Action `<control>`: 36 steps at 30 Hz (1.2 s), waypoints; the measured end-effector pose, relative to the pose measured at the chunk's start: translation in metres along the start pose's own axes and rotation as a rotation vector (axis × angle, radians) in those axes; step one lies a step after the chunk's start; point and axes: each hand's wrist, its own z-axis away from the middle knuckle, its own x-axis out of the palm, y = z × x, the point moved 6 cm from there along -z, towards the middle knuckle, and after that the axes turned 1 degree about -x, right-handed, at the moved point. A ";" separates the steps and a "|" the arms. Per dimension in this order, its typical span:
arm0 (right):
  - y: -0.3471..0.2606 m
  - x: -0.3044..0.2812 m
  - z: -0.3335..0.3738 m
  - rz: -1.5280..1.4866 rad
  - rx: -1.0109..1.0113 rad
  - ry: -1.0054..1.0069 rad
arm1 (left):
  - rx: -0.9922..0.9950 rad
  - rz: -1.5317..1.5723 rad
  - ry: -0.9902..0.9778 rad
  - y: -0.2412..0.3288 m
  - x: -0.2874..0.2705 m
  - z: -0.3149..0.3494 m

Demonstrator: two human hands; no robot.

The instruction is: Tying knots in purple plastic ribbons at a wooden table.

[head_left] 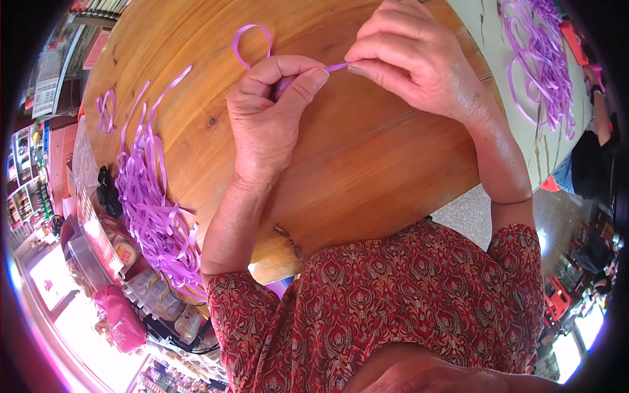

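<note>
A narrow purple ribbon (336, 67) stretches between my two hands above the wooden table (367, 164). My left hand (272, 108) is closed on it, the thumb pressed against the curled fingers. One loop of the ribbon (269, 40) stands up behind that hand. At the other end, my right hand (419, 62) pinches the ribbon between thumb and fingertips. Part of the ribbon is hidden inside the left fist. To the left of my left arm lies a big heap of purple ribbons (147, 203), with a small looped piece (105, 111) beyond it.
Another pile of purple ribbons (540, 72) lies on a pale table (481, 16) at the right. A person (593, 144) in dark clothes is at its far side. Left of the wooden table are plastic containers (154, 291), a pink bag (120, 319) and shelves (29, 173).
</note>
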 end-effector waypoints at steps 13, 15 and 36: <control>-0.004 -0.015 -0.001 -0.147 0.110 0.030 | 0.006 0.124 -0.006 0.000 -0.001 0.000; 0.006 -0.003 0.000 -0.112 0.023 0.042 | 0.036 0.084 -0.060 0.003 0.005 0.001; -0.004 0.034 0.014 0.189 0.005 0.029 | 0.537 -0.786 0.054 0.018 -0.043 0.004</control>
